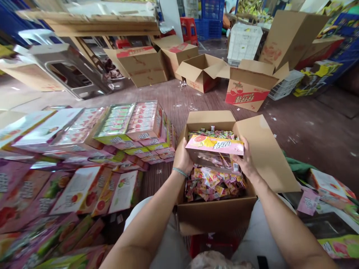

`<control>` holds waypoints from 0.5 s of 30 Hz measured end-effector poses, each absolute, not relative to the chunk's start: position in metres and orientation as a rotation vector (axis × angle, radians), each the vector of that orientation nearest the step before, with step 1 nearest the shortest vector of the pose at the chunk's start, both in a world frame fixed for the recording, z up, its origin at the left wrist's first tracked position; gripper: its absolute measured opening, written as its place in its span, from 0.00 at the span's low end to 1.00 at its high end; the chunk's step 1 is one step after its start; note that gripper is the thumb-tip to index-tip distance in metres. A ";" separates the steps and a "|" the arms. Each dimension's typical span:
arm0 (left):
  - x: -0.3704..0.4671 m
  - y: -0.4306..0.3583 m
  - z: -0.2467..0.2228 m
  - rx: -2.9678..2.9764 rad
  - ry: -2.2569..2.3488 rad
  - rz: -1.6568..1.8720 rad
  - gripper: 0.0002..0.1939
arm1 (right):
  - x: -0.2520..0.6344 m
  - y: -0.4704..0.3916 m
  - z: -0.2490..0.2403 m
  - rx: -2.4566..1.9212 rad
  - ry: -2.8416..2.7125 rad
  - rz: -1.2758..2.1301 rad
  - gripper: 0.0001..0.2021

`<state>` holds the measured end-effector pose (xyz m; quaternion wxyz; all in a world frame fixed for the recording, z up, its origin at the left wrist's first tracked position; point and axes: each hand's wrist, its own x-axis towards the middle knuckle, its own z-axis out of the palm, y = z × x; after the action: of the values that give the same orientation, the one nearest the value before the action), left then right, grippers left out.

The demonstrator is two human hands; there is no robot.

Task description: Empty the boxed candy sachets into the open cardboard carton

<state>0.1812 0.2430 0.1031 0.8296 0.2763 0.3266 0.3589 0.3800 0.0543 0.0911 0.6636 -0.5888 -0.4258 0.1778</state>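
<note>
Over on my left, fruit-printed boxes [143, 135] are sitting in stacks on the floor. Near the middle, 1 pink-and-yellow box [214, 145] is hovering over an open carton [215, 216] of wrapped sweets [214, 183]; its long axis is running left to right, its right end is dipping slightly, and its clear window is facing the person. The left hand [183, 158] is cupping the left end, its fingers mostly hiding from view; the right hand [245, 158] is curling round the right end, so the 2 hands are holding the box between them, a box's length apart. Both forearms are reaching forward and converging, the left wearing a greenish band [180, 172]. Farther right, a carton flap [266, 153] is spreading outward, and green cloth [297, 164] is lying beyond
</note>
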 end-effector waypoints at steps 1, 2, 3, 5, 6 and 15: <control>0.181 0.240 0.106 0.615 0.697 0.738 0.34 | 0.382 0.054 0.092 -1.341 -0.986 0.380 0.67; 0.180 0.237 0.108 0.632 0.712 0.710 0.35 | 0.384 0.053 0.092 -1.341 -0.990 0.367 0.68; 0.180 0.233 0.110 0.637 0.720 0.682 0.36 | 0.384 0.054 0.093 -1.335 -0.983 0.363 0.69; 0.180 0.226 0.114 0.645 0.714 0.684 0.37 | 0.382 0.054 0.094 -1.342 -0.983 0.369 0.71; 0.179 0.222 0.116 0.655 0.701 0.719 0.36 | 0.381 0.054 0.095 -1.357 -0.995 0.376 0.71; 0.162 0.206 0.142 0.749 0.509 0.827 0.31 | 0.379 0.050 0.104 -1.275 -0.854 0.439 0.64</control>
<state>0.1622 0.2062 0.1416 0.8179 0.3513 0.2388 0.3881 0.3789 0.0504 0.1039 0.6982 -0.5718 -0.3831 0.1970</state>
